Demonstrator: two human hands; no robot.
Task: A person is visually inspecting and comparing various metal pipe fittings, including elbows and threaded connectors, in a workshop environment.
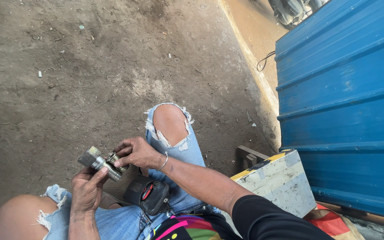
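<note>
A bare left knee pokes through torn jeans at the lower left corner of the view. Just right of it the left hand rises from the bottom edge, its fingers closed around the threaded shank of a metal fitting. The thumb lies along the shank. The fitting is tilted, its square grey head up and to the left, clear of the fingers, and its threaded end down and to the right. It hangs above the dirt floor, between the two knees, touching nothing but the hands.

The right hand meets the fitting from the right. Its fingertips are pinched narrow on a small brass-coloured nut that sits on the fitting's thread. Whether the nut is screwed on or only resting there cannot be told. A thin metal bracelet circles the right wrist.

Below the right hand a black pouch with a red ring lies on the lap, against the right thigh. The right knee shows through a frayed hole above it. The right forearm runs down to a black sleeve at the bottom edge.

Farther right a worn white box with a yellow and black strip along its top edge stands on the floor. Beside it a blue corrugated wall fills the right side.
</note>
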